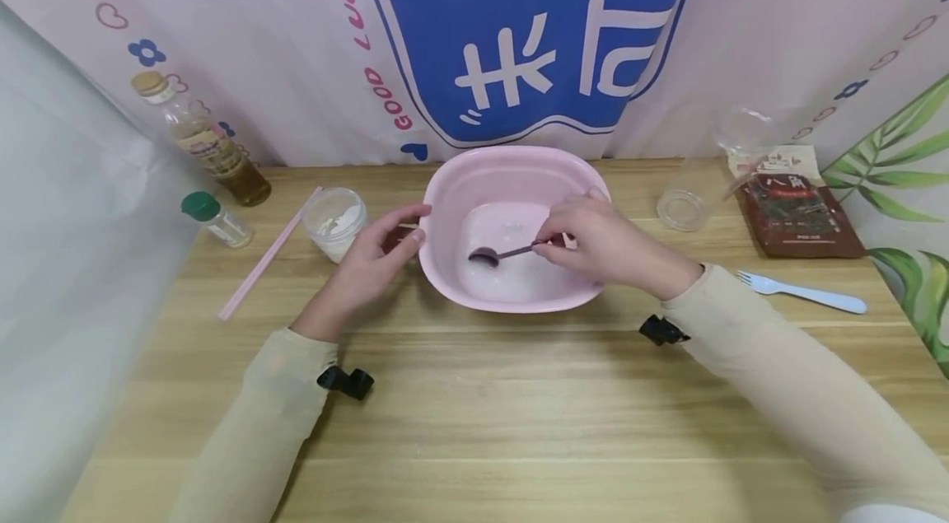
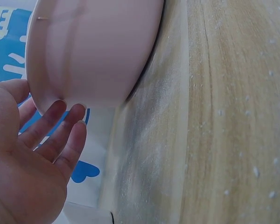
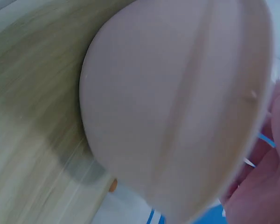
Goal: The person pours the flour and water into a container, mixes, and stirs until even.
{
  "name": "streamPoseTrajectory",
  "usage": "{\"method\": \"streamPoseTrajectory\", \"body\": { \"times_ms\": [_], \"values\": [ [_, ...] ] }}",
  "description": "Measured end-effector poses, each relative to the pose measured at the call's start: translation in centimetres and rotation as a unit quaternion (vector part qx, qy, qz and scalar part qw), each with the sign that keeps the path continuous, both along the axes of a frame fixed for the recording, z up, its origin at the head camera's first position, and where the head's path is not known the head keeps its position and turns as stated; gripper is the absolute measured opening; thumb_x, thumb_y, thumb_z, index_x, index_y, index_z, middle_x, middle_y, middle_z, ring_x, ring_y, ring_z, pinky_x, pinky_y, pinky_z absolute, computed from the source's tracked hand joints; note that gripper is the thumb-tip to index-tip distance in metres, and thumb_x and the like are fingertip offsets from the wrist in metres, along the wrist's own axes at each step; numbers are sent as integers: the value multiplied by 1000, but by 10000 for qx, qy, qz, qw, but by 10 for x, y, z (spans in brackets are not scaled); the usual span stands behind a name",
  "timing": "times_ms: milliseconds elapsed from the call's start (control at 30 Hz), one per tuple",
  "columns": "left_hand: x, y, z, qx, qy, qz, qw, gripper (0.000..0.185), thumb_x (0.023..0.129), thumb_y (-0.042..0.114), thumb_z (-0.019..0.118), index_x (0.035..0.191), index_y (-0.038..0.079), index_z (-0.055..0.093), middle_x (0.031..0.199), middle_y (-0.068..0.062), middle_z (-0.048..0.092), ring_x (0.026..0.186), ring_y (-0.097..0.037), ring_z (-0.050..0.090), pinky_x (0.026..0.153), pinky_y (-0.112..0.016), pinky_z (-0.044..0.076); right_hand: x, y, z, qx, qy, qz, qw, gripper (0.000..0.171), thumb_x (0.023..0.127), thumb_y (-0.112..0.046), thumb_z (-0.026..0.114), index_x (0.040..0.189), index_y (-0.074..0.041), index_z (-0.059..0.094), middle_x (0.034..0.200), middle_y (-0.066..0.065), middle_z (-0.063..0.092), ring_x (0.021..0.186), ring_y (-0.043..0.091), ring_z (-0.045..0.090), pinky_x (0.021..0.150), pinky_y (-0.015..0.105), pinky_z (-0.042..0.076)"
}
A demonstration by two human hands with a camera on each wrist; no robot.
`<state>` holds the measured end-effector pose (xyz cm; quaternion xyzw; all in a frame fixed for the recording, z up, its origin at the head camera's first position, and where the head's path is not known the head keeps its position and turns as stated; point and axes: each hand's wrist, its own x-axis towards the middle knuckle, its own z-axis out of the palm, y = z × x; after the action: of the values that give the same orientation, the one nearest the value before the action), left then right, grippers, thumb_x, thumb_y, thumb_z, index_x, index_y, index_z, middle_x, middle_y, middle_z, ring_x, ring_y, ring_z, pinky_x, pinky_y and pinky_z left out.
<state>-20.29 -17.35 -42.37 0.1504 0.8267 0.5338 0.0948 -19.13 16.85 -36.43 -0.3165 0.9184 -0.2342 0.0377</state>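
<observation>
Beige sleeves [image 1: 252,416] nearest the camera, over a wooden table [image 1: 474,399]. Pink basin [image 1: 511,307] sits toward the back, whitish contents across its bottom. Left hand [image 1: 374,259] at the basin's left edge, fingers relaxed and touching it, not clenched. Right hand [image 1: 593,239] pinching, above the basin's right side. Jar [image 1: 324,245] of white powder just beside the left hand. Dark spoon [image 1: 484,257] (handle in that pinch) has its bowl inside the basin

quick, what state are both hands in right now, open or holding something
Left hand: open, touching the edge of the pink basin.
Right hand: closed, holding the dark spoon by its handle.
</observation>
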Motion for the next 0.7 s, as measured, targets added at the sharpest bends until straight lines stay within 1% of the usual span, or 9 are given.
{"method": "streamPoseTrajectory", "body": {
  "times_ms": [100,167,267,367,467,567,633,700],
  "values": [
    [0,1,0,36,4,0,10000,46,113,21,57,158,11,53,151,-17,62,125,-33,66,96,-18,57,6,13,3,-7,12,-110,9999,6,98,-14,79,98,-12,84,88,-2,73,91,22,61,96,45,33],
    [0,1,0,56,-12,8,10000,46,113,20,57,158,11,53,150,-17,62,125,-34,67,97,-18,58,8,23,4,-32,136,-286,9995,4,97,-14,80,98,-12,84,88,-1,74,90,21,60,92,43,30],
    [0,1,1,71,-42,25,10000,46,113,19,58,157,11,54,150,-18,63,127,-34,67,99,-22,59,9,35,4,-41,480,-632,9968,4,96,-13,80,98,-11,83,90,2,76,89,23,60,88,41,28],
    [0,1,1,40,-70,44,10000,46,113,20,58,157,12,54,150,-17,63,127,-34,67,102,-30,60,6,41,2,86,924,-992,9907,7,96,-13,79,98,-8,83,87,5,76,85,27,60,84,42,28],
    [0,0,1,9,-56,20,10000,46,113,21,57,158,12,53,151,-17,62,127,-34,66,104,-34,60,1,39,-2,203,1117,-1227,9859,10,97,-15,78,98,-7,83,84,6,75,84,29,59,82,44,29],
    [1,0,1,22,-38,9,10000,46,113,21,57,158,12,53,152,-16,61,128,-33,66,104,-31,59,-2,28,-6,215,1019,-1209,9872,12,98,-17,77,101,-7,84,87,6,78,88,29,62,84,46,32],
    [0,1,1,64,-20,-11,10000,46,113,20,57,158,11,53,152,-17,61,128,-34,66,101,-27,59,-3,20,-8,166,917,-1100,9896,11,98,-17,78,101,-8,84,91,6,80,92,29,64,86,47,33],
    [0,2,1,75,-16,-5,10000,46,113,20,58,157,11,54,150,-17,62,126,-33,67,99,-23,59,-2,12,-9,123,914,-965,9911,10,98,-17,78,100,-9,84,94,6,81,93,29,65,88,48,34]
  ]
}}
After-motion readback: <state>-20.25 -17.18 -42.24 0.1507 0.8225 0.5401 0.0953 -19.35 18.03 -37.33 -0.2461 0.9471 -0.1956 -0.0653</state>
